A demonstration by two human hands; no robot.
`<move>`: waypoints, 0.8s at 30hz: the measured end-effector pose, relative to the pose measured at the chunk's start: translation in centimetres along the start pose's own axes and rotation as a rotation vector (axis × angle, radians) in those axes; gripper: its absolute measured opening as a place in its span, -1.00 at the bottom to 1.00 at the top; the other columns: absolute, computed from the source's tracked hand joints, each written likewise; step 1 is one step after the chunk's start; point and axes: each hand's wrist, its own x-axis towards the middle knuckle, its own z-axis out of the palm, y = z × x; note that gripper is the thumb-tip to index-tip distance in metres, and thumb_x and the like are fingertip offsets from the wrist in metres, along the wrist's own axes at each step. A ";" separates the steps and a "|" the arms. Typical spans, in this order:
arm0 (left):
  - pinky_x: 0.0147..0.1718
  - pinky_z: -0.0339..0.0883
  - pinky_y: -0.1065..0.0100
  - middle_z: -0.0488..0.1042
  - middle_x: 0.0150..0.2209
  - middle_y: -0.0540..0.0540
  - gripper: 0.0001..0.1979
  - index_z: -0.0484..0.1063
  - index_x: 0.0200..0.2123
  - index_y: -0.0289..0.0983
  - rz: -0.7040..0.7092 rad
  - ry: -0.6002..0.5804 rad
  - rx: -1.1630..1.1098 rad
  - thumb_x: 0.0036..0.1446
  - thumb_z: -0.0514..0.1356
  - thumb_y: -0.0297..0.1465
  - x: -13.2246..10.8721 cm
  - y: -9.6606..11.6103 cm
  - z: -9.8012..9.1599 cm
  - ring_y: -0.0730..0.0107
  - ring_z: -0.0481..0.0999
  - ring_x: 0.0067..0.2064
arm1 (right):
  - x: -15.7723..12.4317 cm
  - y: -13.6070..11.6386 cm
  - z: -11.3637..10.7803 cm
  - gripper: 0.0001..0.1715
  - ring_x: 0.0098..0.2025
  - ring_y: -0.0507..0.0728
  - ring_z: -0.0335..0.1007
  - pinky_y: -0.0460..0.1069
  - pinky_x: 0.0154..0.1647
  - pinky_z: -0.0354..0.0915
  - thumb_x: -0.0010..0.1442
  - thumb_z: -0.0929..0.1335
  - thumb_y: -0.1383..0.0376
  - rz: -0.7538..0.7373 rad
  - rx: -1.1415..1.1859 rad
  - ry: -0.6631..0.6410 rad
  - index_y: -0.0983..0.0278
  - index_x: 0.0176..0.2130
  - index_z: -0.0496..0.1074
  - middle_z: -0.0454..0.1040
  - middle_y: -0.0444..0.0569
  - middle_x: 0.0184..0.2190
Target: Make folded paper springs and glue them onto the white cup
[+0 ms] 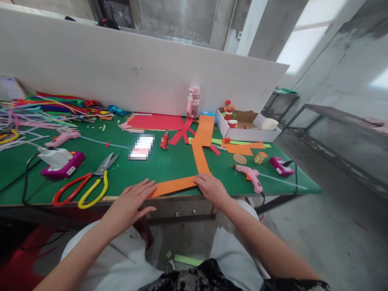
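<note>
Along the table's front edge lies an orange paper strip (176, 186). My left hand (129, 202) rests on its left end, fingers stretched out flat and thumb apart. At the strip's right end, the fingers of my right hand (212, 189) are bent and closed on the paper; their tips are partly hidden. Another orange strip (200, 157) runs away from my right hand toward a wider orange sheet (205, 131). Left of my left hand lie large scissors (100, 173) with red and yellow handles, blades apart. A pink glue gun (251, 176) lies right of my right hand.
A white box (251, 133) stands at the back right, near a pink bottle (194, 101). Red paper (157, 122) and colourful pipe cleaners (60, 106) lie farther back. At left are another pink glue gun (63, 137) and a purple power block (63, 166) with cables.
</note>
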 end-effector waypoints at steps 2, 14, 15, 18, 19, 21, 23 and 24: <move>0.18 0.25 0.12 0.40 0.27 -0.18 -0.51 0.37 0.21 -0.12 0.036 0.019 0.024 0.27 0.09 -0.13 -0.8 -1.4 0.4 0.10 0.32 0.32 | -0.9 0.9 -0.4 -0.67 0.11 0.21 0.43 0.13 0.16 0.32 0.39 0.29 0.25 -0.009 0.048 0.000 0.26 0.07 0.48 0.53 0.15 0.06; -0.15 0.33 0.05 0.59 -0.02 -0.27 -0.54 0.56 0.01 -0.19 0.034 0.144 0.249 0.20 -0.03 -0.53 -1.7 -0.4 -1.1 -0.04 0.51 -0.04 | -2.7 3.3 -2.8 -0.46 0.30 0.42 0.19 0.40 0.30 0.07 0.31 0.26 0.35 0.309 -0.154 0.095 0.32 0.24 0.36 0.34 0.23 0.27; -0.17 0.33 0.05 0.59 -0.04 -0.27 -0.53 0.56 0.01 -0.20 0.025 0.146 0.260 0.18 -0.03 -0.55 -1.7 -0.5 -1.4 -0.04 0.51 -0.06 | -2.8 3.0 -2.7 -0.51 0.24 0.38 0.26 0.35 0.27 0.14 0.30 0.24 0.38 0.293 -0.143 0.156 0.32 0.19 0.41 0.41 0.24 0.19; -0.14 0.31 0.08 0.59 -0.06 -0.21 -0.50 0.54 0.03 -0.20 0.056 0.138 0.261 0.17 -0.05 -0.58 -1.6 -1.0 -1.8 0.00 0.49 -0.05 | -3.0 2.3 -2.4 -0.67 0.03 0.26 0.42 0.18 0.13 0.30 0.35 0.23 0.34 0.125 -0.056 0.179 0.26 -0.02 0.52 0.55 0.14 -0.04; -0.13 0.31 0.09 0.60 -0.07 -0.18 -0.50 0.54 0.03 -0.18 0.071 0.136 0.252 0.17 -0.05 -0.59 -1.6 -1.3 -1.9 0.03 0.49 -0.05 | -3.1 2.1 -2.3 -0.70 -0.01 0.24 0.44 0.18 0.13 0.30 0.37 0.24 0.30 0.089 -0.045 0.153 0.24 -0.07 0.53 0.57 0.10 -0.09; -0.13 0.31 0.11 0.61 -0.09 -0.14 -0.50 0.55 0.01 -0.14 0.090 0.146 0.228 0.16 -0.04 -0.58 -1.6 -1.9 -1.9 0.06 0.49 -0.06 | -3.2 2.1 -2.3 -0.73 -0.05 0.24 0.47 0.24 0.19 0.24 0.38 0.27 0.23 0.115 -0.071 0.143 0.22 -0.12 0.54 0.60 0.06 -0.14; -0.12 0.31 0.12 0.61 -0.10 -0.12 -0.50 0.55 0.00 -0.11 0.101 0.159 0.204 0.14 -0.03 -0.57 -1.6 -2.7 -1.9 0.07 0.49 -0.06 | -3.2 2.1 -2.4 -0.72 -0.03 0.26 0.48 0.29 0.23 0.20 0.35 0.32 0.13 0.167 -0.079 0.190 0.22 -0.12 0.54 0.60 0.08 -0.13; -0.12 0.31 0.13 0.61 -0.10 -0.12 -0.49 0.55 0.01 -0.10 0.113 0.161 0.193 0.14 -0.03 -0.57 -1.7 -3.1 -1.8 0.07 0.49 -0.05 | -3.0 1.9 -2.4 -0.67 0.01 0.28 0.46 0.29 0.23 0.21 0.32 0.36 0.07 0.153 -0.051 0.207 0.22 -0.08 0.54 0.58 0.11 -0.08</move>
